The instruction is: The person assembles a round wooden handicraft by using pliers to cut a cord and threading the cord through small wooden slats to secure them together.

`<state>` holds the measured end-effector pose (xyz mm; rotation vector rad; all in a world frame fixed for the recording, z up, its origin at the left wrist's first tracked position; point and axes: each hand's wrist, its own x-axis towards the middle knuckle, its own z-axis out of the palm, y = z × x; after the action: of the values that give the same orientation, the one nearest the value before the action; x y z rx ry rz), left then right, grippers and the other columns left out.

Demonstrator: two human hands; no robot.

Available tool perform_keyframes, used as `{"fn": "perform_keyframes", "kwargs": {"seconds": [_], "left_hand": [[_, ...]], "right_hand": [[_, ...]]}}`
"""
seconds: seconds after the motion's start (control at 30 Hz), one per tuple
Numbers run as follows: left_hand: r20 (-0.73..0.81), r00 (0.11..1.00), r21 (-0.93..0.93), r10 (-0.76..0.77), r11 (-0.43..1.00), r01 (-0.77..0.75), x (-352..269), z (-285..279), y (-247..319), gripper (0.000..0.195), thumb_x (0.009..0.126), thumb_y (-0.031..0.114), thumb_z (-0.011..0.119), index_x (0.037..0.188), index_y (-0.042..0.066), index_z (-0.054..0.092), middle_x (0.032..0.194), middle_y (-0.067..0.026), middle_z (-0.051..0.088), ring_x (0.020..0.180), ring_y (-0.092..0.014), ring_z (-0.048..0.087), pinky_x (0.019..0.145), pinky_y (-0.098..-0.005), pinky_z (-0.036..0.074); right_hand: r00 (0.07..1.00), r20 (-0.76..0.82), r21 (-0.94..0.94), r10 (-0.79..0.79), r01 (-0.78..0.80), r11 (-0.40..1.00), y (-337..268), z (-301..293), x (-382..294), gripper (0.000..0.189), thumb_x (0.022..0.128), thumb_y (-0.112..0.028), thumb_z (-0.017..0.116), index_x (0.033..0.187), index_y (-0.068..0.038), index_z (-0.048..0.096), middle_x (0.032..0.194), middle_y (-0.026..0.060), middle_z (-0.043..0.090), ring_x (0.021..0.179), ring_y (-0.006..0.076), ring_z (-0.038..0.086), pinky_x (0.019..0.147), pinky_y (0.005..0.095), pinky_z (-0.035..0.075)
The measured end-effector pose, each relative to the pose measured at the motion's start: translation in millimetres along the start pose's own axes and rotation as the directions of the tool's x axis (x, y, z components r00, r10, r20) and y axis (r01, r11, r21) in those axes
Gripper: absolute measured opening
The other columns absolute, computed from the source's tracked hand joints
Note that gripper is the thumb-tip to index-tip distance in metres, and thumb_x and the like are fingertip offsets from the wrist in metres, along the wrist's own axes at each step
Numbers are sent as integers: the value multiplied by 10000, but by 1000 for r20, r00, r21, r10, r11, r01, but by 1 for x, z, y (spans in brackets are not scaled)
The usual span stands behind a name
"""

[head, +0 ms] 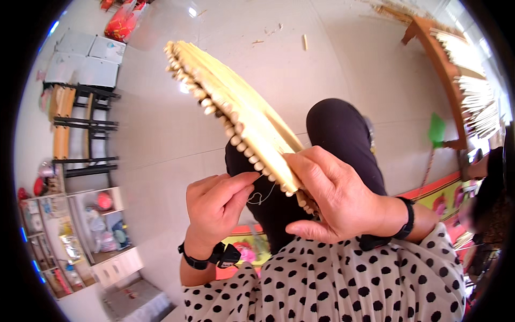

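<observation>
A thick panel of pale yellow plant stalks (241, 104), packed side by side, slants above my knees. Its cut round ends line the edge facing left. My right hand (338, 189) grips the lower end, with the fingers over the top face and the thumb apart below. Beside the row of stalk ends, my left hand (219, 201) pinches something very fine between thumb and forefinger, apparently the thin pale thread (267, 197) that loops below the panel. Whether a needle is on it is too small to tell. The panel's underside is hidden.
Bundles of pale sticks (476, 104) lie on a brown wooden table (446, 76) at right, near a green fly swatter (436, 131). Another person's arm (478, 169) shows at the right rim. Stalk scraps (305, 42) dot the tiled floor. Shelves (96, 225) stand left.
</observation>
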<state>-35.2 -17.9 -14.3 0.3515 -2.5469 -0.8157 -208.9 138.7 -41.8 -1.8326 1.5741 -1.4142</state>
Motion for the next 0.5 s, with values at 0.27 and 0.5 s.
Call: {"fn": "perform_keyframes", "kwargs": {"seconds": [0.27, 0.5], "left_hand": [[-2, 995, 31, -98, 995, 98, -38, -22, -8, 96, 786, 47, 768, 838, 22, 690, 675, -87, 657, 525, -204, 606, 509, -275, 465], [-65, 977, 234, -204, 949, 214, -52, -22, 5, 158, 765, 52, 792, 908, 30, 732, 866, -127, 740, 699, -243, 707, 638, -294, 537]], "right_hand": [[986, 43, 495, -164, 121, 860, 32, 19, -9, 688, 837, -222, 721, 1374, 92, 426, 1172, 199, 470, 989, 331, 559, 848, 365, 501], [973, 46, 617, -225, 150, 773, 42, 24, -13, 655, 822, -113, 712, 1383, 84, 437, 1171, 189, 466, 999, 326, 541, 859, 365, 495]]}}
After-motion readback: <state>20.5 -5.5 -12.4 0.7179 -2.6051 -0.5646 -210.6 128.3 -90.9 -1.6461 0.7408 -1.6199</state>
